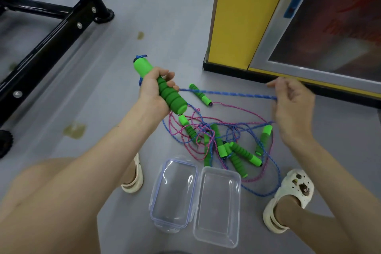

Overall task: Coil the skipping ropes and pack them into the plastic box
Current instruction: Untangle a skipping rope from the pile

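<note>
1. Right, left hand is wrapped tight round a green foam handle: smooth pale cap on top, darker ribbed grip below, held tilted above the floor.
2. Blue braided cord runs taut from that fist across to the right hand, which is blurred but pinches the cord at its fingertips.
3. Down on the smooth grey floor sits the tangle. Pink and blue speckled cords loop through each other, with several more ribbed green handles caught among them.
4. Plastic box is clear and rectangular with rounded corners. It stands open side up just this side of the tangle, and the grey floor shows through its base. The ropes all lie outside it, one pink loop passing right by its far right corner.
5. Lid, clear with a bluish rim, lies flat on the box's left, edges touching.
6. Cream sandal stands near the box's right side.
</note>
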`<state>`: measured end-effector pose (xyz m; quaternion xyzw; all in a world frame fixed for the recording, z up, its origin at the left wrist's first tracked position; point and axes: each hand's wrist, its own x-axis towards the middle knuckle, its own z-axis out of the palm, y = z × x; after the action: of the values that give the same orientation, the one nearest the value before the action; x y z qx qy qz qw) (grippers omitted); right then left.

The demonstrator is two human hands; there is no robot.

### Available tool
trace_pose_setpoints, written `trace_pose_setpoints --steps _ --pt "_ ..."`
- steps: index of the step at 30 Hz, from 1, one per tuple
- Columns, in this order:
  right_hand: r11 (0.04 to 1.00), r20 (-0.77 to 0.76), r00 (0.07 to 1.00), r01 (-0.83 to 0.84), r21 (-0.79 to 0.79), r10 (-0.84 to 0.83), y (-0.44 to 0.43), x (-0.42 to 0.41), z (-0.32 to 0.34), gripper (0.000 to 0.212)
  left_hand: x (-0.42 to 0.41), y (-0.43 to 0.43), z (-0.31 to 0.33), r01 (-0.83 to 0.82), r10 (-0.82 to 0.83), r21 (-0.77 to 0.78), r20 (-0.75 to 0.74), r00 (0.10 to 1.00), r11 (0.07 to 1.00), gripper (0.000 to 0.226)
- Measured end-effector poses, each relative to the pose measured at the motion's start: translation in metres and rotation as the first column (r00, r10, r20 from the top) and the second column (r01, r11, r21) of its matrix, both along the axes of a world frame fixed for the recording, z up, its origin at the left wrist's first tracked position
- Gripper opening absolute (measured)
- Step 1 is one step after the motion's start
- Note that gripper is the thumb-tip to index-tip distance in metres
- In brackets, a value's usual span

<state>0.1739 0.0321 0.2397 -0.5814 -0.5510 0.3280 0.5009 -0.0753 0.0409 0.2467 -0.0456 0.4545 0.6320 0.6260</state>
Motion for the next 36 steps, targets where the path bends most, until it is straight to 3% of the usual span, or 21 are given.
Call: trace_pose_setpoints --steps 2,4,7,10,13,16,22,24,26,29,33,36 --pt "0.99 0.16 0.978 -0.139 0.003 0.136 -0.001 -0.002 0.012 0.023 -0.003 0.001 0.0 -0.028 0.027 -0.023 -0.041 0.999 0.999 0.006" --pt "0.917 0.329 0.861 -0.324 -0.233 0.388 -0.005 -0.003 0.003 0.034 -0.001 -0.001 -0.002 -0.006 -0.001 -0.052 -0.13 0.992 0.999 0.01" --pt "0.761 0.298 0.736 -0.432 -0.484 0.608 -0.014 -0.006 -0.016 0.02 0.008 -0.004 -0.007 0.105 -0.119 -0.087 -0.184 0.976 0.991 0.014" --pt "0.706 0.247 0.707 -0.481 -0.52 0.663 -0.016 -0.006 -0.017 0.009 0.021 -0.01 -0.013 0.261 -0.274 -0.086 -0.249 0.929 0.962 0.016" --pt "0.589 0.105 0.654 -0.587 -0.555 0.75 -0.016 -0.006 -0.003 0.012 0.036 -0.018 -0.016 0.434 -0.431 -0.091 -0.411 0.804 0.896 0.043" --pt "0.563 0.015 0.665 -0.619 -0.548 0.747 -0.016 -0.009 0.001 0.016 0.048 -0.026 -0.013 0.611 -0.584 -0.1 -0.445 0.679 0.786 0.044" --pt "0.749 -0.006 0.851 -0.465 -0.472 0.525 -0.006 -0.007 0.002 0.022 0.055 -0.037 -0.01 0.907 -0.872 -0.09 -0.329 0.362 0.411 0.027" --pt "0.767 -0.009 0.859 -0.461 -0.447 0.511 -0.007 -0.007 0.003 0.022 0.055 -0.039 -0.011 0.934 -0.895 -0.086 -0.33 0.302 0.347 0.02" --pt "0.784 -0.02 0.871 -0.451 -0.427 0.491 -0.009 -0.009 0.0 0.018 0.053 -0.04 -0.015 0.958 -0.922 -0.078 -0.304 0.242 0.277 0.035" --pt "0.821 -0.026 0.9 -0.407 -0.4 0.434 -0.008 -0.007 -0.001 0.016 0.048 -0.042 -0.019 0.98 -0.967 0.064 -0.163 0.196 0.188 0.04" --pt "0.81 -0.117 0.917 -0.392 -0.435 0.381 -0.01 -0.009 -0.006 0.039 0.049 -0.043 -0.021 0.903 -0.972 0.366 0.015 0.234 0.223 0.038" --pt "0.734 -0.214 0.883 -0.468 -0.493 0.419 -0.016 -0.016 -0.02 0.02 0.053 -0.041 -0.024 0.82 -0.942 0.473 0.067 0.33 0.321 0.046"
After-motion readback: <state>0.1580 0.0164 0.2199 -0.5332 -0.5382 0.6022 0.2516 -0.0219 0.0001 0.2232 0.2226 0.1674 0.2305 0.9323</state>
